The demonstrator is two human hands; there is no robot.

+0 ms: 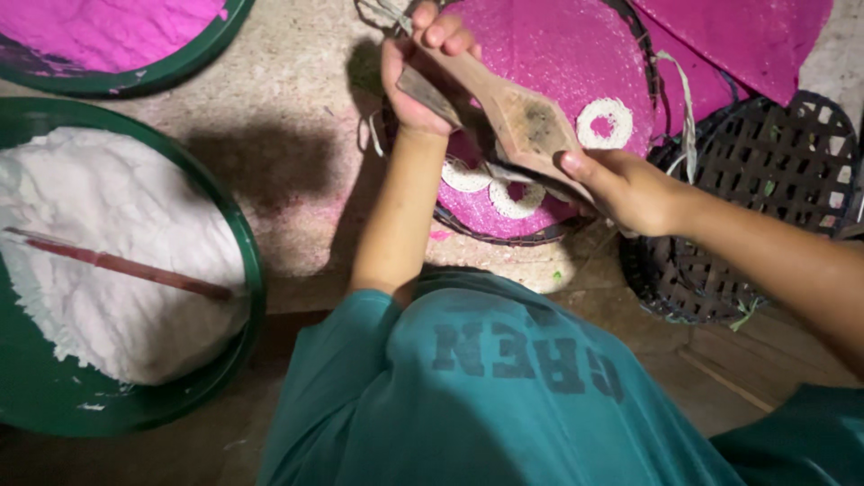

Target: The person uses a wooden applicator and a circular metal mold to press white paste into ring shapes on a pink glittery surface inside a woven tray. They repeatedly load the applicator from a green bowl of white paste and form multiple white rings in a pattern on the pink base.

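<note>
Both hands clamp a wooden press [513,112]: left hand [423,76] at 12 o'clock, right hand [625,189] at 3. It hangs over the pink tray [549,54]. Risk, judged: a tilt could drop dough onto the white rings [605,123].

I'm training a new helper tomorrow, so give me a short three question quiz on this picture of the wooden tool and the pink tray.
1. True or false: both hands hold the wooden tool above the pink tray.
2. How many white rings lie on the pink tray?
A. one
B. three
C. six
3. What lies across the white powder in the green basin?

Key:
1. True. The left hand grips the upper end, the right hand the lower end.
2. B.
3. A thin reddish stick.
</note>
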